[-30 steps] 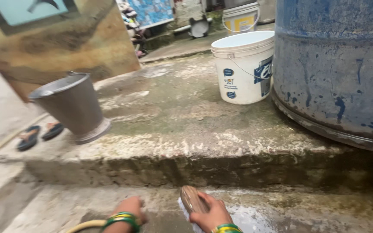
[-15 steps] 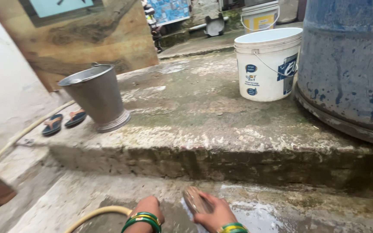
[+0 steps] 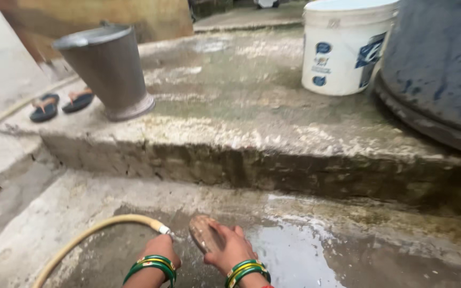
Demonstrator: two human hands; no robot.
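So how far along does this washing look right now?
Done: the concrete floor by the hands is already wet and puddled. In hand: the left hand is at the end of the yellow hose, while the right hand holds a brown oval object at its mouth. Left: the mossy step above looks unwashed.

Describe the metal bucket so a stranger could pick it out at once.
Start at the raised concrete step that runs across the scene, with a big blue drum at its right end. Go to the opposite, left end: the metal bucket stands there by itself, just right of a pair of sandals. Unlike the white plastic bucket beside the drum, it is dull grey, tapers downward and sits on a flared foot.
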